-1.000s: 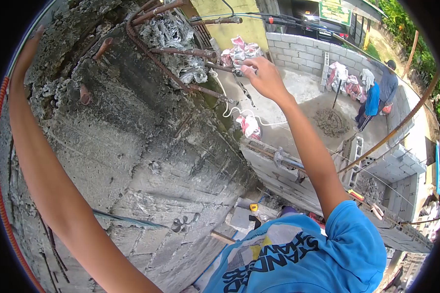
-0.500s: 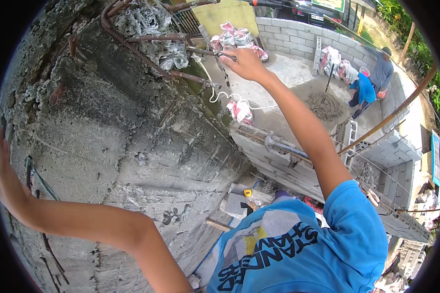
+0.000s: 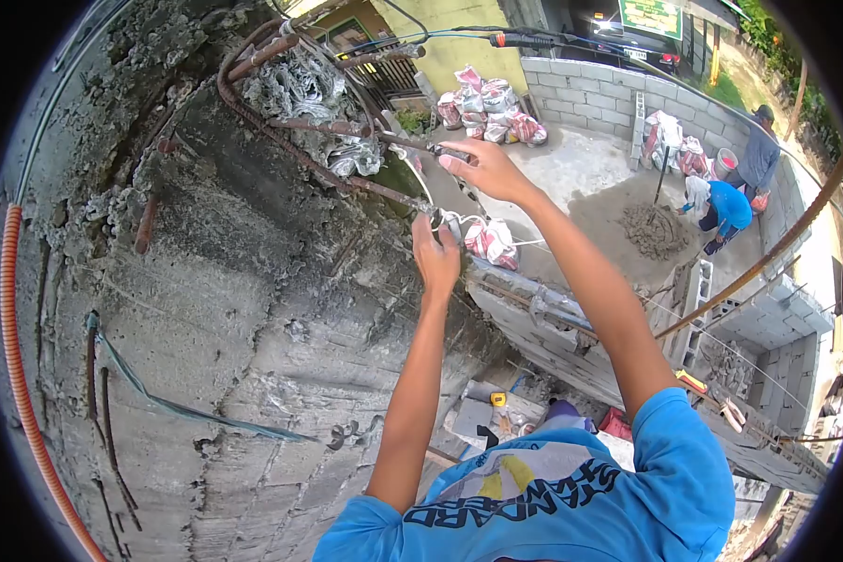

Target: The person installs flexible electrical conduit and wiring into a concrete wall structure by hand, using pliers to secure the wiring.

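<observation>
My left hand (image 3: 436, 258) is raised with its fingers curled at the tip of the lower rusty rebar (image 3: 389, 193). A white cord (image 3: 468, 219) loops right by its fingertips; what lies between them is too small to make out. My right hand (image 3: 489, 171) is at the end of the upper rebar (image 3: 323, 125), thumb and fingers closed around its tip. A dark thin strip hangs just below that hand, partly hidden. Both bars stick out of a rough concrete face (image 3: 215, 309), where crumpled silvery plastic (image 3: 300, 89) is lodged among them.
An orange corrugated hose (image 3: 21, 347) runs down the left. Below me are a hollow-block wall (image 3: 571, 328) and a yellow tape measure (image 3: 498, 399). Two people (image 3: 726, 211) work near a mortar pile (image 3: 654, 231). Filled sacks (image 3: 482, 103) lie by the far wall. A long rusty bar (image 3: 768, 244) slants at right.
My left hand has come off the concrete at far left and moved right to the lower rebar's end. My right hand stays at the upper rebar's tip. The view has shifted left.
</observation>
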Demonstrator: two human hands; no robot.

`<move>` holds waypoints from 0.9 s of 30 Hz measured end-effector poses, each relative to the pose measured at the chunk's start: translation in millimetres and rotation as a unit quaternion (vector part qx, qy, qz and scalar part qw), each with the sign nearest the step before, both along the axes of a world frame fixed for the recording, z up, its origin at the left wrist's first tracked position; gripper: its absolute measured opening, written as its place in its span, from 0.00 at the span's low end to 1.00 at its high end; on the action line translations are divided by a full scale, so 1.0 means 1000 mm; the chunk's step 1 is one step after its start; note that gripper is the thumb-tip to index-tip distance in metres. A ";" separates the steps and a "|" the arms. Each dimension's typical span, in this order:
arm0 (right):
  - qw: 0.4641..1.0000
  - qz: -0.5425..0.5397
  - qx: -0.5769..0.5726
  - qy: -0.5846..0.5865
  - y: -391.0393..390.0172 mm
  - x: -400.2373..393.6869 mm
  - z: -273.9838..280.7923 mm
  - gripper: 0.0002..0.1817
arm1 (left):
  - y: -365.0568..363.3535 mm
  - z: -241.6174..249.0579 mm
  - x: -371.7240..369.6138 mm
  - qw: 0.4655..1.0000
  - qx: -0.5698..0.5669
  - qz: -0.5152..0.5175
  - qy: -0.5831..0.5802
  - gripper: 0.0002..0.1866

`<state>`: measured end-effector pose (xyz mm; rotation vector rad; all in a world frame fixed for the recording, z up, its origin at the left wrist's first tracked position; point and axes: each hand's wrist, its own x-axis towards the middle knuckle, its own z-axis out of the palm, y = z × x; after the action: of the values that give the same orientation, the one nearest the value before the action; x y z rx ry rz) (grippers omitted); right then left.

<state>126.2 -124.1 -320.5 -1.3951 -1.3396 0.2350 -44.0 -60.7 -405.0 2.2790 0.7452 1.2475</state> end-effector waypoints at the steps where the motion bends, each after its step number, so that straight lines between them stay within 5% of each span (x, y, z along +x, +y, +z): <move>1: 0.992 0.030 0.076 0.099 -0.001 0.002 -0.007 0.26 | 0.016 -0.002 0.011 0.999 0.019 0.026 0.004 0.26; 5: 0.843 0.056 0.294 0.446 0.010 0.020 -0.077 0.18 | 0.065 0.005 0.039 0.999 0.014 -0.018 -0.047 0.32; 7: 0.862 -0.118 0.183 0.457 0.025 0.023 -0.135 0.13 | 0.087 0.004 0.046 0.994 0.005 -0.063 -0.094 0.35; 9: 0.926 -0.141 0.015 0.350 0.028 0.001 -0.155 0.16 | 0.094 0.016 0.054 0.984 -0.055 -0.099 -0.139 0.35; 11: 0.978 -0.146 -0.031 0.144 0.036 -0.017 -0.167 0.19 | 0.110 0.016 0.067 0.970 -0.096 -0.125 -0.186 0.32; 13: 0.987 -0.144 0.008 0.073 0.053 -0.030 -0.175 0.23 | 0.117 0.024 0.070 0.936 -0.207 -0.195 -0.207 0.30; 14: 0.989 -0.142 0.027 0.039 0.060 -0.036 -0.175 0.25 | 0.119 0.027 0.074 0.945 -0.168 -0.177 -0.219 0.23; 21: 0.971 0.074 -0.108 0.201 0.094 -0.052 -0.176 0.27 | 0.099 0.045 0.059 0.946 -0.258 -0.136 -0.142 0.15; 22: 0.934 0.118 -0.007 0.339 0.096 -0.065 -0.185 0.22 | 0.102 0.049 0.055 0.952 -0.253 -0.128 -0.113 0.15; 23: 0.935 0.091 -0.010 0.342 0.092 -0.075 -0.185 0.21 | 0.104 0.052 0.052 0.958 -0.247 -0.119 -0.086 0.15; 26: 0.936 -0.002 0.001 0.352 0.076 -0.105 -0.181 0.18 | 0.109 0.047 0.046 0.985 0.164 0.048 -0.006 0.19; 27: 0.935 0.000 -0.003 0.355 0.071 -0.113 -0.181 0.18 | 0.109 0.046 0.045 0.980 0.189 0.057 -0.005 0.20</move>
<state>12.8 -53.6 -501.6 -1.1472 -0.7312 0.6732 1.2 48.7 -359.1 2.5547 0.6915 1.5656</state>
